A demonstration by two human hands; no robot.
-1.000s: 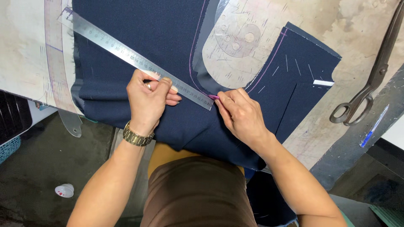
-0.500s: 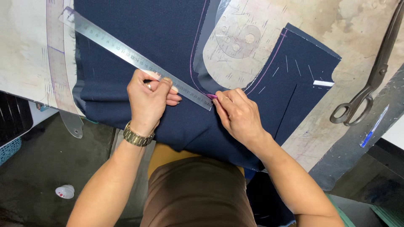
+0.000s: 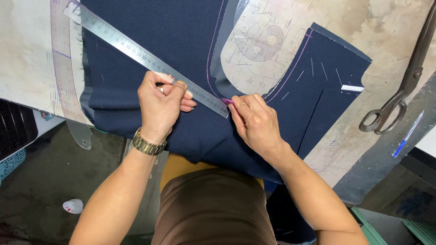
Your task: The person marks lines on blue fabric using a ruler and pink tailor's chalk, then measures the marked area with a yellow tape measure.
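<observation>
- Fingers of the left hand [image 3: 161, 102] press flat and spread on a steel ruler [image 3: 150, 61], pinning it to the cloth rather than gripping it; fingers of the right hand [image 3: 256, 122] pinch a small pink piece of chalk [image 3: 227, 101] at the ruler's near end.
- Long, thin and silvery, with fine graduations along one edge, the ruler lies on dark navy fabric [image 3: 181, 31].
- Its long axis runs diagonally, from the far left corner of the cloth down to the tip beside the right hand (that end touches the chalk).
- A pink chalked curve [image 3: 213, 45] follows the edge of a clear curved template [image 3: 254, 36] just beyond the ruler.
- Another clear curve template [image 3: 66, 81] lies at the cloth's left edge, overhanging the table.
- Big dark scissors [image 3: 404, 86] rest well to the right, a blue pen [image 3: 405, 136] near them.
- Everything lies on a worn, stained pale worktable [image 3: 27, 54]; below is a dark concrete floor [image 3: 41, 181].
</observation>
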